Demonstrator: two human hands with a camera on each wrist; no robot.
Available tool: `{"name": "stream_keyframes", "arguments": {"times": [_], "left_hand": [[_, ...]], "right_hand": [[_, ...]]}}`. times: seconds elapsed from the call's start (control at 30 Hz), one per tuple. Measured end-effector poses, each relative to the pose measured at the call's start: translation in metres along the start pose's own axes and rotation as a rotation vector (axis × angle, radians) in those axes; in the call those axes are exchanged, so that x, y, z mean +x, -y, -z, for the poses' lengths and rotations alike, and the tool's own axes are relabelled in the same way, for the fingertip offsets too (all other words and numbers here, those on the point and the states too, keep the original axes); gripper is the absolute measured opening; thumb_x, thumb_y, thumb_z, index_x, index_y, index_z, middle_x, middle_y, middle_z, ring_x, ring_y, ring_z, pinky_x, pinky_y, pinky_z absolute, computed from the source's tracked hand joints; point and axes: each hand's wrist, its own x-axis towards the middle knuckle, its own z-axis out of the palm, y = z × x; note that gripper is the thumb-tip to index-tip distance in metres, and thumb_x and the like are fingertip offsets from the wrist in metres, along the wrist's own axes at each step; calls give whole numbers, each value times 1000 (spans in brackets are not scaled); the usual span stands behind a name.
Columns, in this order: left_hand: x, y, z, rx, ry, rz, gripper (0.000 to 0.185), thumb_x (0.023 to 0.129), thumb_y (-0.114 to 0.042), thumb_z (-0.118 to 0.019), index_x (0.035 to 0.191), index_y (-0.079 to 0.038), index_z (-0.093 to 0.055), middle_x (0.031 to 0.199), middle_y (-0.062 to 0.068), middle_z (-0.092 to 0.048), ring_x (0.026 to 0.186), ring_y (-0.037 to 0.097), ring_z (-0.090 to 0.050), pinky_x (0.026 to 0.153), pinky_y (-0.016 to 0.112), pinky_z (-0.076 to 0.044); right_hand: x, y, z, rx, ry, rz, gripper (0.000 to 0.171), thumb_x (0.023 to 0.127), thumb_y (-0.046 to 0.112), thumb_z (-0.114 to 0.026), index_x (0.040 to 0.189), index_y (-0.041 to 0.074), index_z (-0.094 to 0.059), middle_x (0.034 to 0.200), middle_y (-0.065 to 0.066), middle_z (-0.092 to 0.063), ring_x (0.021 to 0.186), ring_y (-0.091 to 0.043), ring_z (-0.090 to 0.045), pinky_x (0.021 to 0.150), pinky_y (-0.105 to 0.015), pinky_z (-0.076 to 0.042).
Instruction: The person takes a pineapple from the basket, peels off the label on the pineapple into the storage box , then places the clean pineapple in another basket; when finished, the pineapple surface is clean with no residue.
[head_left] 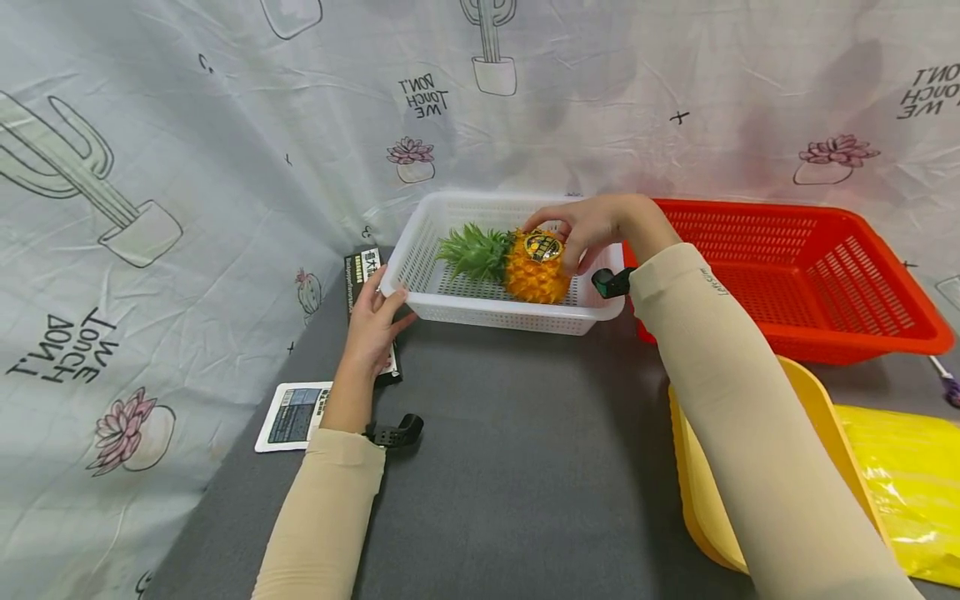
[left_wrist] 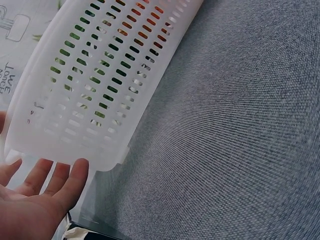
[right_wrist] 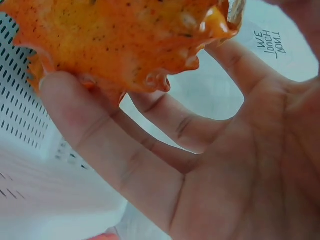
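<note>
A small orange pineapple with a green leafy crown and a round black-and-gold label lies on its side in the white perforated basket. Its crown points left. My right hand grips the fruit at its base end, fingers over the far side and thumb nearer; the right wrist view shows the fingers against its bumpy orange skin. At the basket's left end, my left hand holds the corner, with several fingertips against the lower outside wall in the left wrist view.
A red basket stands right of the white one. Partly under my right forearm is a yellow tray, beside a shiny yellow packet. A black box and a white-edged packet lie left. Printed cloth hangs behind.
</note>
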Motion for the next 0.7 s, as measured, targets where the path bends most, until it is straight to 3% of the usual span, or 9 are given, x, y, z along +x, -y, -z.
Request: {"name": "stream_keyframes", "arguments": {"times": [0.17,0.4,0.7], "left_hand": [[1,1,0,4,-5,7,63,107,-12,-54,164,-23,-28,166,14,-36,150,38,-39,114,58,-43],[0,0,-3,14,-5,6,62,107,-13,-53,164,-24,-30,165,13,-38,149,39,-40,114,57,-44],[-1,1,-2,22,-12,3,61,108,-15,-53,163,-27,-30,166,12,-36,150,35,-40,115,57,-43]], "right_hand": [[-11,0,4,34,-5,-3,95,82,-1,-72,159,29,-26,141,-20,-42,105,-29,-62,95,-41,-60],[-29,-2,5,76,-23,21,93,82,-6,-65,158,31,-27,147,-17,-34,113,-30,-58,96,-42,-57],[-61,3,-2,-26,-73,40,91,84,1,-70,157,36,-30,157,-14,-29,129,-34,-52,101,-45,-55]]}}
